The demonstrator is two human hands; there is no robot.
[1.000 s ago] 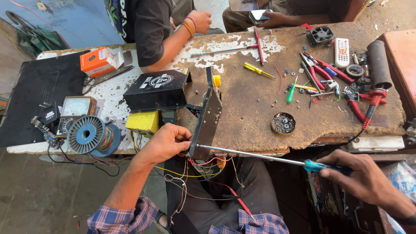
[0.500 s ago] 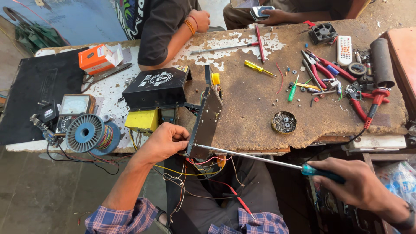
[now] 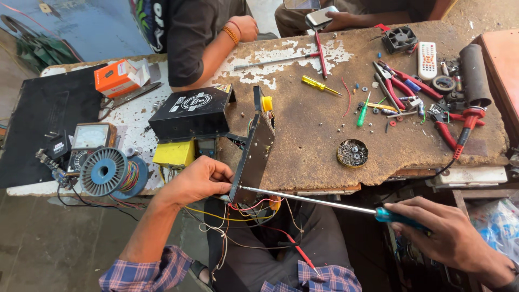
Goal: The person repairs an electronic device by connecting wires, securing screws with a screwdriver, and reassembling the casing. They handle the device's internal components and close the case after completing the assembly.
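My left hand grips the near edge of a dark metal panel that stands on its side at the worn table's front edge. Coloured wires hang from the panel over my lap. My right hand holds a long screwdriver by its blue handle. Its shaft runs left and its tip touches the panel's lower corner beside my left fingers. A black box with a round emblem and a yellow block sit just behind my left hand.
A wire spool, an analog meter and an orange carton lie at left. Pliers, small screwdrivers, a remote, a fan and a tin of screws cover the right. Two other people sit across the table.
My right hand has shifted slightly right and down with the screwdriver, whose tip stays at the panel. My left hand keeps its hold on the panel.
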